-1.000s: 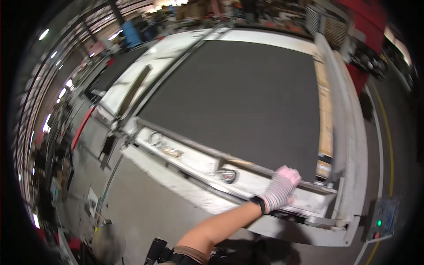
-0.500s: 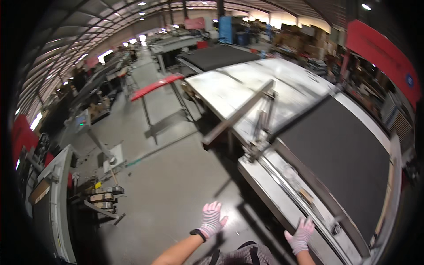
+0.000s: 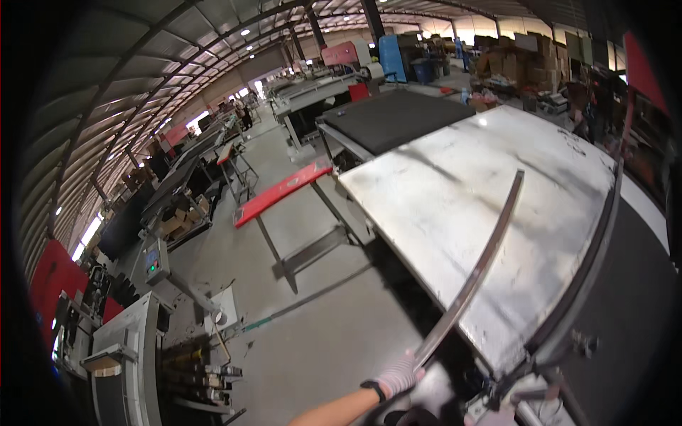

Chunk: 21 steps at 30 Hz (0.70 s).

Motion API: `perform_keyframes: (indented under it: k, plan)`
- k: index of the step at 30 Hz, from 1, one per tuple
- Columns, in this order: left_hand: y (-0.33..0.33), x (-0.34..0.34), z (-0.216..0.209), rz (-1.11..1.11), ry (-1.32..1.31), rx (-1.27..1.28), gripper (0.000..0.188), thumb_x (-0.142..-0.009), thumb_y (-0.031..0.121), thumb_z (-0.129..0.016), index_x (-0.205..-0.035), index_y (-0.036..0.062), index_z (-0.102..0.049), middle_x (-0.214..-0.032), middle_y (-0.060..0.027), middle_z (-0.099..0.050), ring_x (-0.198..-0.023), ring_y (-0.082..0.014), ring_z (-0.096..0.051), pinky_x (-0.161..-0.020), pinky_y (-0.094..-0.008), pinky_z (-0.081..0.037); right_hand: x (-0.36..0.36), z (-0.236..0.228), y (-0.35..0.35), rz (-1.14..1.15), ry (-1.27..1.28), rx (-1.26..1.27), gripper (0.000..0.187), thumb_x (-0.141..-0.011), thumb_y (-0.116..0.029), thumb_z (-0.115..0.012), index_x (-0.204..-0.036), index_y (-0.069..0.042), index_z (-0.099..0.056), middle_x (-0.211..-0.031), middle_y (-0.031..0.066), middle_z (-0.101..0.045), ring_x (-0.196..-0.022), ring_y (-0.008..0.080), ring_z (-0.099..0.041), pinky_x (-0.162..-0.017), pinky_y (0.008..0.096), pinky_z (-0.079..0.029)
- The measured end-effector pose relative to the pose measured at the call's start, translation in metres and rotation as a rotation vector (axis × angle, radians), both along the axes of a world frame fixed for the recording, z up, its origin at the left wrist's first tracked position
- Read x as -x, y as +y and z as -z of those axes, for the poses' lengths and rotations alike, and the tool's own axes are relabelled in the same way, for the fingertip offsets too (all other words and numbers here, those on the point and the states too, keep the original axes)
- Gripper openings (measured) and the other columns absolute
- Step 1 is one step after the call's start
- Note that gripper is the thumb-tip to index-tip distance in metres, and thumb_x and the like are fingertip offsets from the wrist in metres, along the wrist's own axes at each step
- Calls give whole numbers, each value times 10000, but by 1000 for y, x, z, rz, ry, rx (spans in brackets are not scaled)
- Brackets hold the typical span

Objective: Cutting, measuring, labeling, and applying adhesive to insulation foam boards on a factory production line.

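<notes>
My left hand, in a striped pink-and-white glove with a dark band at the wrist, is closed at the near end of a long flat metal bar. The bar lies slantwise across a large white-topped table, its near end jutting out past the table's edge. Only a blurred bit of my right glove shows at the lower edge, beside metal fittings at the table's near corner; its fingers are not clear.
A dark belt surface adjoins the table on the right, and a black-topped table stands beyond it. To the left are a red-topped trestle, a control box on a post and a pale machine frame. Grey floor lies between.
My view has shifted forward, bringing the white table closer. My left hand has gone from open above the floor to the bar's end. The right hand has dropped mostly out of view.
</notes>
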<state>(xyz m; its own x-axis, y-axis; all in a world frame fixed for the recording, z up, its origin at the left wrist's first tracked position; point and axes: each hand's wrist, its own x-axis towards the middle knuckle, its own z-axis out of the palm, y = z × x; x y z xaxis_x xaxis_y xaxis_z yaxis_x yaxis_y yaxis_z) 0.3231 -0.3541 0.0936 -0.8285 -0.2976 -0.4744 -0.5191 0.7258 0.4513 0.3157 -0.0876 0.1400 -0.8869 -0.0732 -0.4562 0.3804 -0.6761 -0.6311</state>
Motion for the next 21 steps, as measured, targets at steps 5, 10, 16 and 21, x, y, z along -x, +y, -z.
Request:
perform_keyframes:
  k: [5, 10, 16, 21]
  plan:
    - [19, 55, 147, 106, 257, -872, 865, -800, 652, -620, -1280, -58, -505, -1122, -215, -653, -1071, -329, -615, -951, -391, -451, 49, 12, -27, -161, 70, -643, 357, -821, -258, -639, -1111, -54, -600, -913, 99, -573, -955, 233, -543, -782, 366, -486]
    - [16, 197, 97, 966, -294, -378, 605, -832, 475, -664, -1123, -48, -576, -1106, -196, -646, -971, -231, -619, -803, -409, -511, 97, 27, -29, -12, -21, -830, 354, -831, -308, -638, -1080, -58, -603, -863, 84, -560, -885, 215, -535, -731, 353, -475]
    - [-43, 459, 125, 64, 557, -525, 878, -735, 262, -781, -1409, -47, -311, -1353, -290, -432, -1266, -391, -435, -1090, -418, -345, 142, 48, -51, 228, -280, -914, 365, -844, -368, -636, -1042, -63, -607, -804, 66, -544, -801, 193, -525, -669, 336, -461]
    - [52, 547, 139, 299, 709, -398, 900, -768, 149, -736, -1493, 59, -210, -1494, -252, -202, -1340, -379, -294, -1110, -447, -305, 141, 62, -84, 496, -659, -832, 385, -855, -418, -635, -1010, -67, -610, -754, 50, -532, -731, 174, -517, -618, 322, -450]
